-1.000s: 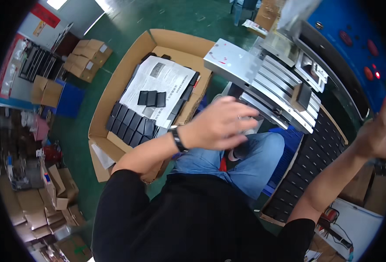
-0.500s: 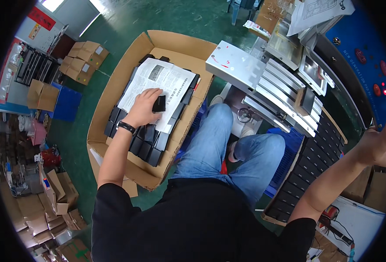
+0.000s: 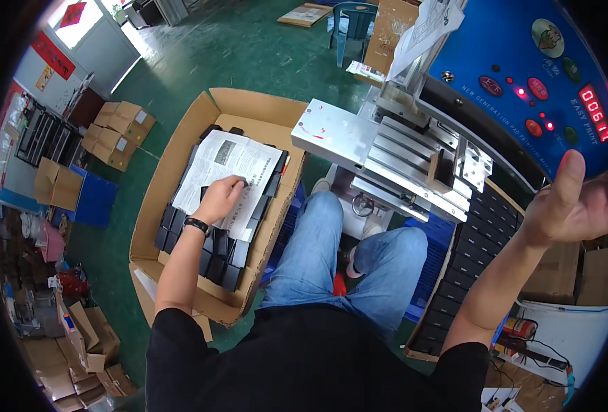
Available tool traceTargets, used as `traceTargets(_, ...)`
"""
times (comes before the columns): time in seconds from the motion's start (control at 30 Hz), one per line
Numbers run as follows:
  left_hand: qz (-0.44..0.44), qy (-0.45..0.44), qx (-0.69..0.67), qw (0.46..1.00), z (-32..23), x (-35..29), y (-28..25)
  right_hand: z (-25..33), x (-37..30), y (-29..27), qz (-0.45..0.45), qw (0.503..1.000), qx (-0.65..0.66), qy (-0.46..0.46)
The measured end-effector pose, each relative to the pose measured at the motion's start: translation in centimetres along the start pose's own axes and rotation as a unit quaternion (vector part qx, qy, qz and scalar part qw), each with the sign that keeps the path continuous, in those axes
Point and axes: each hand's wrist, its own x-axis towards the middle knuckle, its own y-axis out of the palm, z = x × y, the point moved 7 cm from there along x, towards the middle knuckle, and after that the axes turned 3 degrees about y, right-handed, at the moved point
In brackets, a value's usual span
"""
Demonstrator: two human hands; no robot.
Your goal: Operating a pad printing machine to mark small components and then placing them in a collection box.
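Note:
My left hand point(image 3: 221, 199), wearing a dark wristband, rests over a printed newspaper sheet point(image 3: 204, 165). Its fingers are closed together; a little dark material shows beside them, but what they grip is hidden. The sheet lies on several black rectangular pieces point(image 3: 232, 275) inside a large open cardboard box point(image 3: 149, 199). Raised at the far right, my right hand point(image 3: 579, 209) has its thumb up and apart, close to the lower edge of a blue control panel point(image 3: 517, 89). Nothing shows in it, though its fingers are partly cut off by the picture's rim.
Ahead of my knees stands a machine's metal bed point(image 3: 407, 151) with a small dark block point(image 3: 441, 172) in its fixture. A tray of black pieces point(image 3: 465, 254) lies at the right, next to a blue crate point(image 3: 431, 254). Cardboard cartons point(image 3: 118, 134) stand at the left.
The view has turned right, bringing more of the blue panel in. The black piece seen at my left hand before is now mostly hidden, and its fingers have closed up. My right hand shows more fully.

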Motion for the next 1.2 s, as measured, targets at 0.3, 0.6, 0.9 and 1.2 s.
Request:
traceTargets(0.3, -0.193, 0.158, 0.136, 0.959, -1.3, 1.8, -0.2, 2.5, 0.3, 0.5, -0.004, 0.997, -0.001, -0.082)
traceTargets(0.6, -0.085, 0.107, 0.129, 0.982, -0.5, -0.1, 0.7, 5.9, -7.9, -5.4, 0.003, 0.980, -0.137, -0.147)
traceTargets(0.9, -0.161, 0.295, -0.033, 0.941, -20.2, 1.5, -1.6, -7.6, -20.4, -1.4, 0.306, 0.810, 0.017, 0.500)
traceTargets(1.2, 0.032, 0.536, 0.034, 0.843, -40.9, 4.8, 8.7, -8.1, -17.8, -1.9, 0.334, 0.859, -0.002, 0.387)
